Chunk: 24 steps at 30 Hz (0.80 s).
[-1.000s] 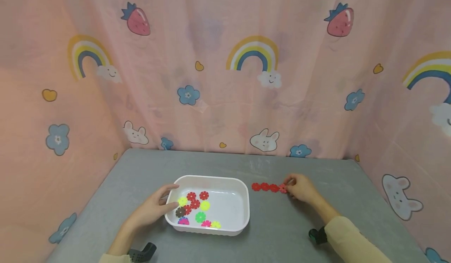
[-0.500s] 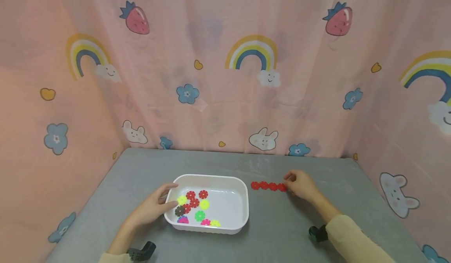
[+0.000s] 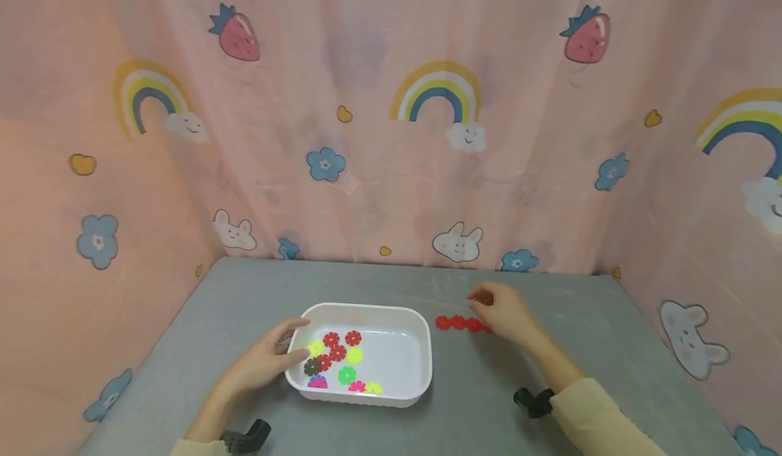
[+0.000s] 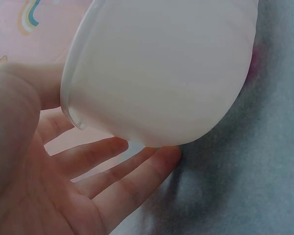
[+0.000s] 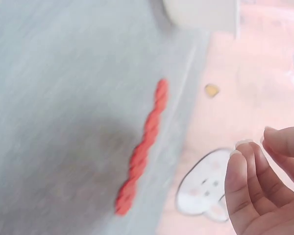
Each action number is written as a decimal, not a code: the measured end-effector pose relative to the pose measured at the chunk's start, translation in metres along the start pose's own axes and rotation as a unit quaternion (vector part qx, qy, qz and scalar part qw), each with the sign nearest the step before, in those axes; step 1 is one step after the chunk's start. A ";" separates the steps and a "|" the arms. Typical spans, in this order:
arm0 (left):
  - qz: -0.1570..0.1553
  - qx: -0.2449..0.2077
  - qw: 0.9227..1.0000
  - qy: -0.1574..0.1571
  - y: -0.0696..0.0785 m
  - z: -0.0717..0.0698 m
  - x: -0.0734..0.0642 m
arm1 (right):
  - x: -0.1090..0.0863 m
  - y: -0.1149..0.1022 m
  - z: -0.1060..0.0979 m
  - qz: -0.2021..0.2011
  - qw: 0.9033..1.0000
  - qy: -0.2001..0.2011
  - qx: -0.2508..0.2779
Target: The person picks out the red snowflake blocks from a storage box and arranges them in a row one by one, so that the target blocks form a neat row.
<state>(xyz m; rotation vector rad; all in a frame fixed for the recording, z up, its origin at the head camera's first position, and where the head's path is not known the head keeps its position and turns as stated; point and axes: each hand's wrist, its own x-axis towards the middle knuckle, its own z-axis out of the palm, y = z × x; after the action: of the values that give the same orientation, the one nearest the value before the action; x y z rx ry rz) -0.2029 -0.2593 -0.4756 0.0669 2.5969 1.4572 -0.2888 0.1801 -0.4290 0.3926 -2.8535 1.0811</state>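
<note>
Left hand [image 3: 265, 357] grips the tray [image 3: 400, 364] at nine o'clock. Right hand [image 3: 501, 310] hovers by the red disc row [image 3: 459, 322] at two, fingertips slightly apart

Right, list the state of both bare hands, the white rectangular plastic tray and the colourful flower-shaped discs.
White rectangular plastic tray: right way up, partly filled.
Colourful flower-shaped discs: loose inside it, mostly toward the left.
Row of red flower-shaped discs: touching, lying on the grey table.
Left hand: gripping the tray's left end.
Right hand: raised, holding nothing.
</note>
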 end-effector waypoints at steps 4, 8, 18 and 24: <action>0.000 0.001 1.000 -0.002 0.001 0.001 0.000 | 0.000 -0.017 0.007 -0.001 1.000 0.000 0.007; 0.000 -0.001 1.000 -0.002 0.001 0.001 0.000 | 0.001 -0.032 0.017 -0.007 1.000 -0.003 0.018; -0.007 -0.010 1.000 -0.002 -0.001 0.000 0.000 | -0.002 -0.066 0.054 -0.044 0.997 0.006 0.057; -0.013 -0.013 1.000 -0.001 0.001 0.002 0.001 | -0.007 -0.078 0.076 -0.069 0.994 -0.009 0.084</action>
<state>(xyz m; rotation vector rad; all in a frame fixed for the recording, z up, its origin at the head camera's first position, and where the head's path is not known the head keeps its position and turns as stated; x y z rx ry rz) -0.2031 -0.2571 -0.4761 0.0311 2.5678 1.4803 -0.2598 0.0750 -0.4369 0.6040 -2.7112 1.2990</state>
